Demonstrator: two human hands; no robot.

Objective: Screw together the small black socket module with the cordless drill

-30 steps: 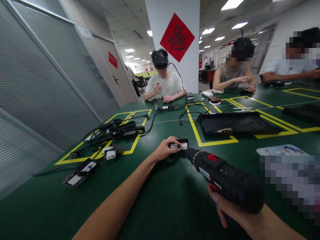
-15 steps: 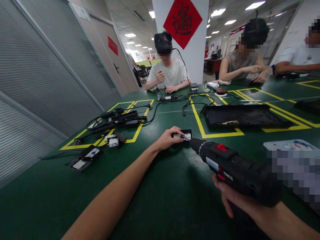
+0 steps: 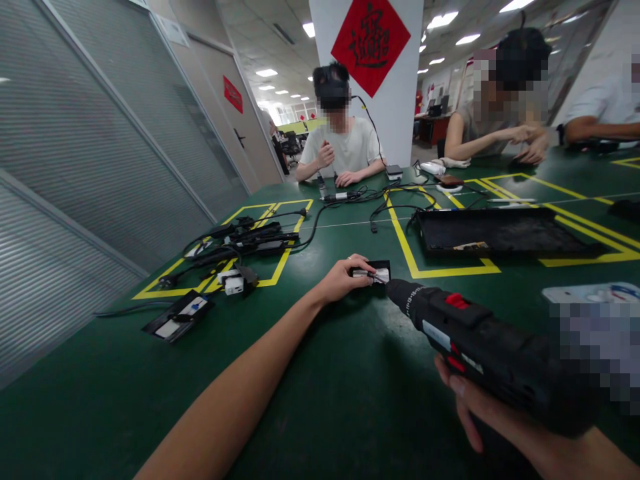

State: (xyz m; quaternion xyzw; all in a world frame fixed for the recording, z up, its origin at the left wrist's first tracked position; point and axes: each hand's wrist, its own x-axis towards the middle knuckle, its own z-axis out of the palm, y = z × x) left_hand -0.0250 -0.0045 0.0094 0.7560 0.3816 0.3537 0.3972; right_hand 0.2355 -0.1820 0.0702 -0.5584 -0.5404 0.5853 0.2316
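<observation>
My right hand (image 3: 493,403) is wrapped around the grip of a black and red cordless drill (image 3: 480,343). The drill points left and away from me, with its chuck (image 3: 403,296) close to a small black tray-like case (image 3: 383,265). A thin metal bit runs from the chuck over the case. White material shows inside the case, which lies on the green table (image 3: 330,400). My left hand (image 3: 345,279) has its fingers closed on the left part of the case, near the bit's tip. Whether the fingertips touch the bit, I cannot tell.
A similar black case (image 3: 179,316) lies at the left, near white adapters (image 3: 234,283) and tangled black cables (image 3: 250,237). A large black panel (image 3: 505,233) rests at the right, beyond a partly blurred pale object (image 3: 590,293). Several people sit across the table.
The whole scene has shifted slightly right in view. The drill, bit, case and both hands keep nearly the same positions relative to one another.
</observation>
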